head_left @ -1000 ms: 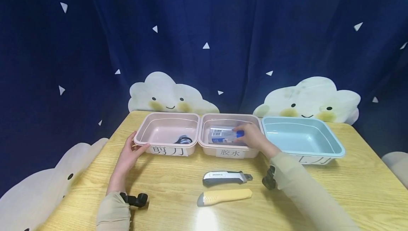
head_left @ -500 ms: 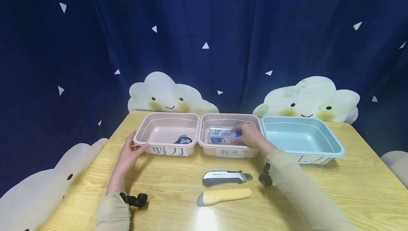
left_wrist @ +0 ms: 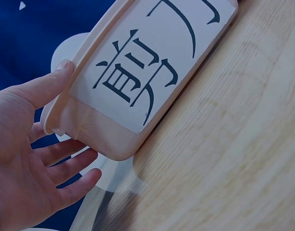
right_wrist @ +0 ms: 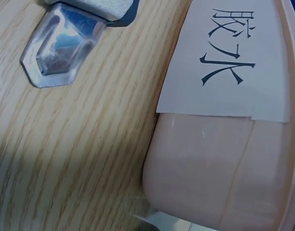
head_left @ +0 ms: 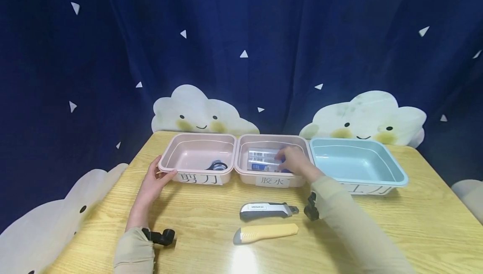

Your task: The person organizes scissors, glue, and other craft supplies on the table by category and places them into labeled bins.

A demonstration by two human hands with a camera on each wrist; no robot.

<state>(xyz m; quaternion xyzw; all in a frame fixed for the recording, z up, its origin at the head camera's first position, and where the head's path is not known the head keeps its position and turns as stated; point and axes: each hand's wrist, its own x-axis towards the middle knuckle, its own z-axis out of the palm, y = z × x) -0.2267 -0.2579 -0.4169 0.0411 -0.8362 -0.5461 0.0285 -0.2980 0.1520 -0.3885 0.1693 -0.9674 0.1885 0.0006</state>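
A right hand (head_left: 296, 160) is reaching among clear bottles (head_left: 259, 160) in the middle pink bin (head_left: 245, 178).
The bottles are lying flat, probably handling light, firm and slippery, with the body offering the surest hold; whether that hand's fingers are pinching one, I cannot tell. The left hand (left_wrist: 22, 154) is steadying the left pink bin (left_wrist: 106, 137), fingers spread, thumb touching the rim.

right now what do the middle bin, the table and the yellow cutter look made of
Middle bin: likely plastic, lightly glossy, with soft highlights. Table: wood or wood-look laminate, shiny, showing grain and glare. Yellow cutter: probably plastic handle, fairly matte, ribbed near its grey end.
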